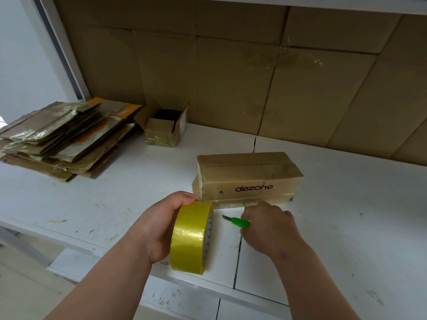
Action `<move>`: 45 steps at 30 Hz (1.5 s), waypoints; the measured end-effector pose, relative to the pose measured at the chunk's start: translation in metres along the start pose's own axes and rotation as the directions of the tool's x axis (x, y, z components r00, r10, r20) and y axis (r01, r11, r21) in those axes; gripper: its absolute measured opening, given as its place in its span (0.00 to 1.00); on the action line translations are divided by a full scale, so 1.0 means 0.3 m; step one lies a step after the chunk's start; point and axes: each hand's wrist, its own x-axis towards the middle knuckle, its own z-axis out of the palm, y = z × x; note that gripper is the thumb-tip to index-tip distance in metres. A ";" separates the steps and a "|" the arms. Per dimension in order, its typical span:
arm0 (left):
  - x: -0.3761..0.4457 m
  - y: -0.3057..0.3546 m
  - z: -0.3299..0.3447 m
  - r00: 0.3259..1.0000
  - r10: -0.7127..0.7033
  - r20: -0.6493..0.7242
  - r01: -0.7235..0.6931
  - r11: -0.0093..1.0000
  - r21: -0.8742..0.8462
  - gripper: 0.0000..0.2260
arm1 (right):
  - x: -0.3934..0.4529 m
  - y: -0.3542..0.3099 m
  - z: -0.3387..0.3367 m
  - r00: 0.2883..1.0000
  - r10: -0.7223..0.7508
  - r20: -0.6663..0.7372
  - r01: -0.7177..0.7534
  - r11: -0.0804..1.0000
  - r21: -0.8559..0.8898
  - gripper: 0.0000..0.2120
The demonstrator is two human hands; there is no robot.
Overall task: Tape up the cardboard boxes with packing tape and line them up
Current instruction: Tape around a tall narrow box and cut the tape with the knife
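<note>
I see one box (248, 176) taped, my left hand (159, 227) gripping the tape (191, 236), right hand (270, 227) holding the cutter (240, 222); small box (165, 128) open, flat stack (62, 137) untouched

Two boxes (248, 175) (165, 128), one tape roll (190, 236), one cutter (238, 221)

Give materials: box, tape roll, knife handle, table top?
Box: brown corrugated-looking cardboard, matte, with glossy clear tape strips across it. Tape roll: shiny yellowish translucent plastic film; core looks like printed paper. Knife handle: glossy green, probably plastic. Table top: smooth white panels, scuffed; laminate or painted board, can't tell.
</note>
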 end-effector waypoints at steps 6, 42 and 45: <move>0.001 -0.003 0.000 0.999 -0.032 0.006 0.032 0.999 0.042 0.20 | 0.003 -0.058 0.028 0.989 -0.002 -0.150 0.081 0.847 0.525 0.13; 0.195 0.114 -0.019 0.679 0.627 0.382 -0.574 0.130 0.808 0.15 | 0.021 -0.119 0.041 0.997 0.022 0.069 -0.072 0.136 0.988 0.06; 0.208 0.104 -0.026 0.652 0.641 0.405 -0.590 0.094 0.802 0.17 | 0.007 -0.110 0.044 0.998 0.022 0.063 -0.065 0.105 0.992 0.08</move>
